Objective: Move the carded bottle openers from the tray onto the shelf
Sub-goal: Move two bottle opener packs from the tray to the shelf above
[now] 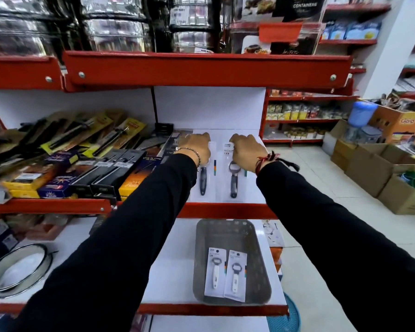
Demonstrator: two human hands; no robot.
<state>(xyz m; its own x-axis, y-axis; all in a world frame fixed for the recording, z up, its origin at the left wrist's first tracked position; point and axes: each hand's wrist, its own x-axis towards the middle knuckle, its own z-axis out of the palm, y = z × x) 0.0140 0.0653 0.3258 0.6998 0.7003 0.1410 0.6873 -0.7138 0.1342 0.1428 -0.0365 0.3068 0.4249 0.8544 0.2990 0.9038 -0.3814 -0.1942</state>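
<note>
Our fingers (pixel 205 136) curl down on two dark-handled carded bottle openers (pixel 234 182), left hand (pixel 197 147) and right hand (pixel 246 152) each pressing one flat near the shelf (pixel 225 209) front edge; two white-handled openers (pixel 225 275) lie in the grey tray (pixel 201 259) below.

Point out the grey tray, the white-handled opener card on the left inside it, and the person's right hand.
grey tray (pixel 259 240): head view, on its right wall.
left white-handled opener card (pixel 215 271): head view, on the handle.
right hand (pixel 246 150): head view, on the back of the hand.
</note>
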